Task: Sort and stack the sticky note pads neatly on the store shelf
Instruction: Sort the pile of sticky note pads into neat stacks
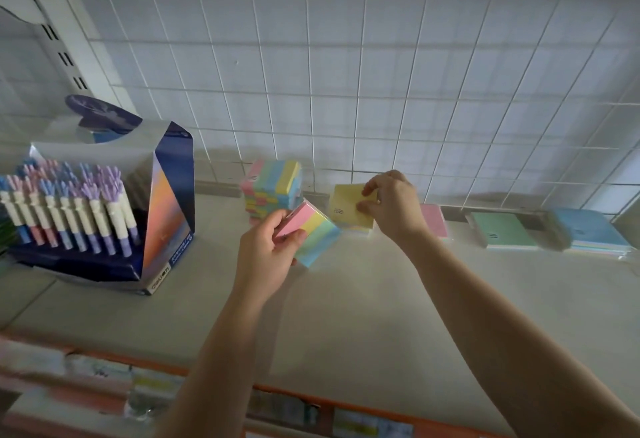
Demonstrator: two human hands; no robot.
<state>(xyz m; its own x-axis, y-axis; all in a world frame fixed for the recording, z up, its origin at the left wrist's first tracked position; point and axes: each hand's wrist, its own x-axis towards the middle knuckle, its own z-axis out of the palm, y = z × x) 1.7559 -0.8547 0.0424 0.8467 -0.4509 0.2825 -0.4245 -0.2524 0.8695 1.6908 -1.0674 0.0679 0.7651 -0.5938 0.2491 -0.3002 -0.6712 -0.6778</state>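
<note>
Rail [311,399]: an orange strip carrying blurred labels is running along the front lip, closest to the viewer.
Shelf [381,316]: a pale board is stretching from that strip back to the grid, with both bare forearms reaching over it.
Left hand [265,257]: its fingers and thumb are curling round the pink end of a striped pad, gripping it.
Striped pad [313,235]: it is showing pink, yellow, green and blue bands and is being held tilted above the board, just in front of the striped stack.
Striped stack [272,184]: pads of the same banding are standing piled at the back, left of centre.
Right hand [394,209]: thumb and fingertips are pinching the right edge of a yellow pad.
Yellow pad [348,207]: it is sitting tilted over a low pale pile, between the striped stack and the pink pad; whether it is touching that pile cannot be told.
Pink pad [433,222]: it is lying at the back, partly hidden behind the right wrist.
Green pad [502,229]: it is lying to the right of the pink one.
Blue pad [588,229]: it is topping a low pile at the far right.
Pen box [166,202]: a dark blue display is holding rows of pastel pens upright at the left.
Grid [346,56]: white wire mesh is backing the whole row.
</note>
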